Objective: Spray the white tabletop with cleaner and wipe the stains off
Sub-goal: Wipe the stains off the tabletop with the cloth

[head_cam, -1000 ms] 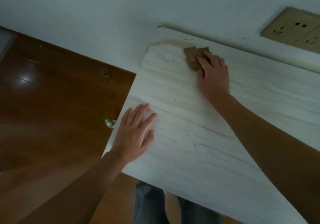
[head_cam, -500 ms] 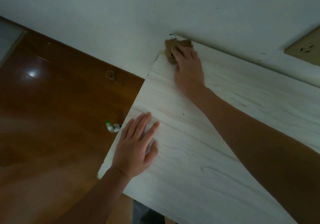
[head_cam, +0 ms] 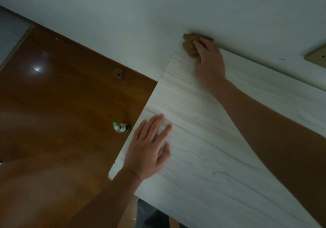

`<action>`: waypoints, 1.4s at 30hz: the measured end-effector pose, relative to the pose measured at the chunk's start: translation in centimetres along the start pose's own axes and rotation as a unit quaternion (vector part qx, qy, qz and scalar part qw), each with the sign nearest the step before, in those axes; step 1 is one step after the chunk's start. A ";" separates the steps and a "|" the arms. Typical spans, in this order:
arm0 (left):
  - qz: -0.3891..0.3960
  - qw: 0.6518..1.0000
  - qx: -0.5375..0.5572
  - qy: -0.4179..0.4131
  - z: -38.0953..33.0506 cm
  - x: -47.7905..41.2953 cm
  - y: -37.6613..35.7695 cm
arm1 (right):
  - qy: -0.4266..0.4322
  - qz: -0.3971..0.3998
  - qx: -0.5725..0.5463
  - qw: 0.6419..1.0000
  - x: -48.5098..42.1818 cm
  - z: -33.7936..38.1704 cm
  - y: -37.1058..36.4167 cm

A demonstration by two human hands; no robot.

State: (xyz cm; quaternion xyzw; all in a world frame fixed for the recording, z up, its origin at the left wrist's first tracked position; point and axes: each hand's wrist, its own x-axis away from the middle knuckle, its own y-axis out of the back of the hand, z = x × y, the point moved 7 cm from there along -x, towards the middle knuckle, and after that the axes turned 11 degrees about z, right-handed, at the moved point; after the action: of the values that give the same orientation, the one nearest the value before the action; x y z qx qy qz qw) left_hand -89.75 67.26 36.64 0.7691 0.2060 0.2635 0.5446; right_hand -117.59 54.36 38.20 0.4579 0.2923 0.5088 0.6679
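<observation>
The right hand (head_cam: 210,63) is pressing a brown cloth (head_cam: 189,45) into the far corner of the white counter (head_cam: 220,157), right against the wall (head_cam: 123,16). Its fingers are curling over the cloth and holding it. The cloth is looking all bunched up. The left hand (head_cam: 148,150) is lying flat on the counter near the edge, fingers straight, holding nothing. A green and white spray bottle (head_cam: 120,126) is sitting on the brown floor (head_cam: 61,104) beside the counter.
</observation>
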 end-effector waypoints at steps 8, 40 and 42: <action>0.012 1.000 -0.009 0.004 0.0 0.0 -0.1 | 0.274 0.130 0.042 0.952 7.2 9.4 -5.3; 0.004 1.000 -0.019 -0.007 -0.3 0.1 0.4 | 0.048 0.075 -0.013 0.996 22.3 2.3 -3.4; 0.007 1.000 -0.018 -0.007 -0.2 0.0 0.3 | 0.110 0.093 0.000 0.990 23.4 3.8 -4.2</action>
State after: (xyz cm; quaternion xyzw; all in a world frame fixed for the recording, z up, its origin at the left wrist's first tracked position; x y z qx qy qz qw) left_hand -89.90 67.34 36.98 0.7623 0.1915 0.2659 0.5582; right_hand -105.37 75.07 37.74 0.4245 0.3202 0.6158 0.5814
